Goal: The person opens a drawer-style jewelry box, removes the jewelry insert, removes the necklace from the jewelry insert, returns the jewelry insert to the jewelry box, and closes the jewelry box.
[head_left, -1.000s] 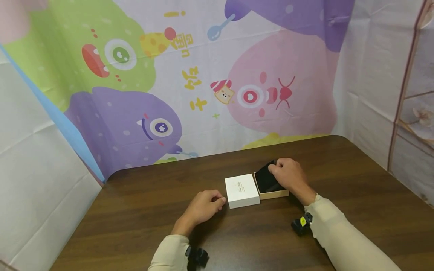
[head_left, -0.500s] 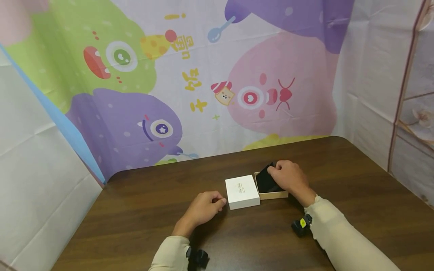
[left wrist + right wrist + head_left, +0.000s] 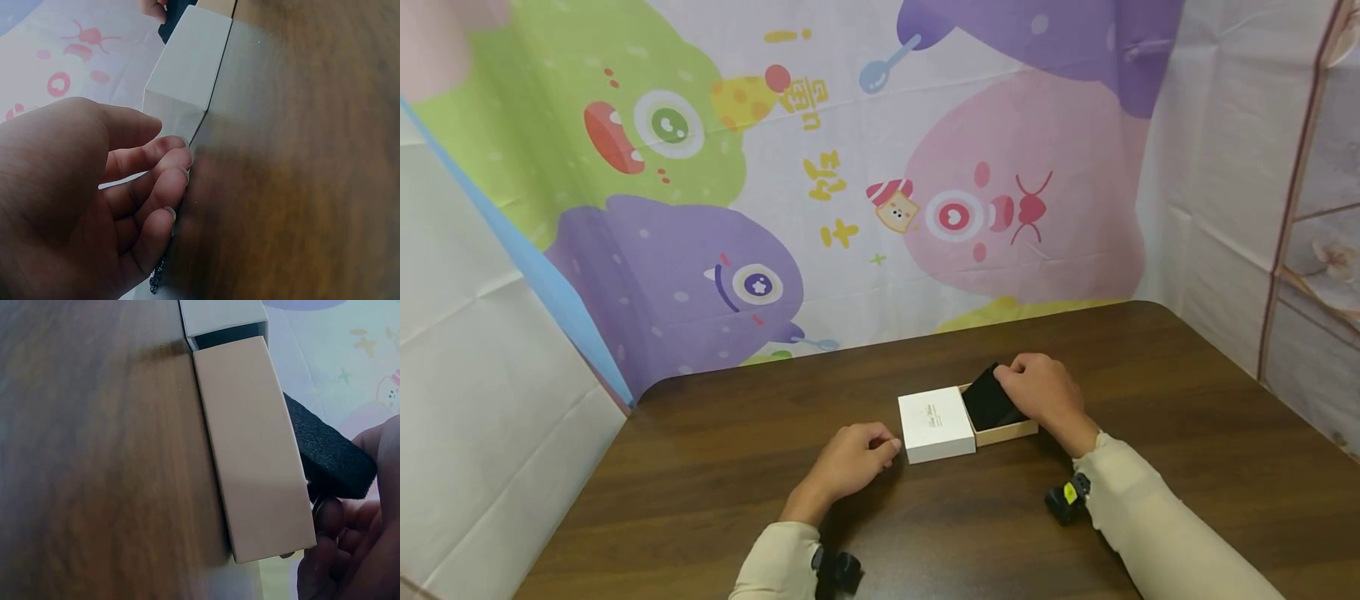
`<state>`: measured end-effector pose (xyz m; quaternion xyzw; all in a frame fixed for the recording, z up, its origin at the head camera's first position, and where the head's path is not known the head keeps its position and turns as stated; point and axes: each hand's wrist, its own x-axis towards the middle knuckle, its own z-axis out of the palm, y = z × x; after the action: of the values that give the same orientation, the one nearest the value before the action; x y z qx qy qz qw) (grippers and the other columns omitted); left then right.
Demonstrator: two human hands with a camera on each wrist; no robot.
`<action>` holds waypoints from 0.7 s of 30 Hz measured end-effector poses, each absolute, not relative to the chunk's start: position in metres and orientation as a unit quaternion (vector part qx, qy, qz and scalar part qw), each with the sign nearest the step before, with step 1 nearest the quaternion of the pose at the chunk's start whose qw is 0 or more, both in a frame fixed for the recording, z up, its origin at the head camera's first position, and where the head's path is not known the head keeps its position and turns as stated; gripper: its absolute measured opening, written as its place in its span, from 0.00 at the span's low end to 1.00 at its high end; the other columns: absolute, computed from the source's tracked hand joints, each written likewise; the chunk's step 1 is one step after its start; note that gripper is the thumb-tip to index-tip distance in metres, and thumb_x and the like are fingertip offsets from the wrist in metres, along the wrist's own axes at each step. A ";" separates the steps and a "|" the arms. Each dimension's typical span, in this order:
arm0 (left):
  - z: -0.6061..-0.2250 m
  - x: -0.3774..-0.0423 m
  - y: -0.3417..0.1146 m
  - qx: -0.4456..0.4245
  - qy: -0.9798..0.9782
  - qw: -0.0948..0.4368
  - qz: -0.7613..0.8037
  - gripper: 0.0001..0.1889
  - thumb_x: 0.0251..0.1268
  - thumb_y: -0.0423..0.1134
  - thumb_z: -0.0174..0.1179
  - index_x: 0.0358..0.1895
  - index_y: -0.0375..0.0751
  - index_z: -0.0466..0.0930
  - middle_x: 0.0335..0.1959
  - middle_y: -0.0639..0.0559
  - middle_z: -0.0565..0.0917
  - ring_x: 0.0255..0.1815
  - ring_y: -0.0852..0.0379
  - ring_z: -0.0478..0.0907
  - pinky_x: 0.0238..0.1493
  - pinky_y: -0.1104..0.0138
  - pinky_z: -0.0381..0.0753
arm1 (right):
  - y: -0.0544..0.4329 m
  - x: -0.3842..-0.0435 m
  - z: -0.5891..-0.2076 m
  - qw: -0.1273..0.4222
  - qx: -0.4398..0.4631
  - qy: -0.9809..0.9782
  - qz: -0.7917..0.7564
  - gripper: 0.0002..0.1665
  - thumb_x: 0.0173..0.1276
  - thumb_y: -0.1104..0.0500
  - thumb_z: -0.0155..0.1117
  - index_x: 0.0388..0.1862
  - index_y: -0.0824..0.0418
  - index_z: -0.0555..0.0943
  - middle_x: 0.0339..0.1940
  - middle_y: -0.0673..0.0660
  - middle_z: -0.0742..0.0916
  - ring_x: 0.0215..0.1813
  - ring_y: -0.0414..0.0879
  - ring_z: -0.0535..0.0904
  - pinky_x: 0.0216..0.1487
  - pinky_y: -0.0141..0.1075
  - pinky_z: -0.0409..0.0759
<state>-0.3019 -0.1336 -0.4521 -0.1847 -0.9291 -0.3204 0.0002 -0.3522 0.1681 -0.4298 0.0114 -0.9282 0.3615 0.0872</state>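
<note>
The white box sleeve (image 3: pixel 936 423), printed with small lettering, lies on the table in the head view. A tan drawer-like inner tray (image 3: pixel 1007 432) sticks out at its right side. My right hand (image 3: pixel 1043 387) grips a black foam pad (image 3: pixel 989 400) by its right end. In the right wrist view the foam pad (image 3: pixel 331 450) slants up out of the tray (image 3: pixel 253 450), and a small dark shiny thing under it is too hidden to tell. My left hand (image 3: pixel 850 458) rests beside the sleeve's left side, fingers loosely curled around nothing.
The dark brown wooden table (image 3: pixel 700 500) extends around the box. Behind it hangs a cartoon-printed cloth (image 3: pixel 850 308), with pale cloth panels (image 3: pixel 1210 208) at the sides. Each wrist carries a small black camera (image 3: pixel 1063 502).
The foam pad's raised corner has shifted slightly left in my right hand. The tray has turned a little against the sleeve. My left hand stays in place.
</note>
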 end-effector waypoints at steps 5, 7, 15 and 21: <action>-0.452 -0.302 -0.133 -0.184 -0.929 0.000 -0.320 0.09 0.73 0.43 0.59 0.32 0.50 0.82 0.22 0.63 0.78 0.24 0.62 0.73 0.29 0.65 0.71 | 0.170 -0.353 -0.430 0.086 0.006 -0.929 0.360 0.19 0.70 0.45 0.55 0.38 0.58 0.84 0.40 0.57 0.86 0.33 0.50 0.79 0.27 0.42 0.72; -0.452 -0.302 -0.133 -0.184 -0.929 0.000 -0.321 0.09 0.73 0.43 0.59 0.32 0.50 0.82 0.22 0.62 0.78 0.24 0.62 0.73 0.29 0.65 0.71 | 0.171 -0.353 -0.430 0.088 0.004 -0.929 0.359 0.19 0.70 0.45 0.55 0.39 0.58 0.84 0.41 0.57 0.86 0.34 0.50 0.79 0.29 0.43 0.73; -0.451 -0.301 -0.133 -0.182 -0.928 -0.005 -0.325 0.09 0.73 0.43 0.58 0.33 0.49 0.83 0.23 0.62 0.78 0.24 0.62 0.73 0.28 0.65 0.71 | 0.173 -0.354 -0.431 0.095 0.003 -0.932 0.351 0.17 0.67 0.46 0.56 0.37 0.57 0.83 0.39 0.56 0.86 0.35 0.51 0.80 0.29 0.44 0.74; -0.451 -0.301 -0.133 -0.184 -0.928 -0.007 -0.325 0.09 0.73 0.43 0.58 0.32 0.48 0.83 0.23 0.62 0.78 0.24 0.62 0.72 0.28 0.65 0.70 | 0.174 -0.354 -0.432 0.092 0.001 -0.933 0.347 0.15 0.65 0.48 0.57 0.35 0.57 0.83 0.35 0.55 0.85 0.32 0.49 0.78 0.28 0.42 0.72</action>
<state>-0.3011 -0.1327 -0.4507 -0.1837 -0.9276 -0.3251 -0.0070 -0.3539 0.1738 -0.4317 0.0008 -0.9332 0.3473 0.0918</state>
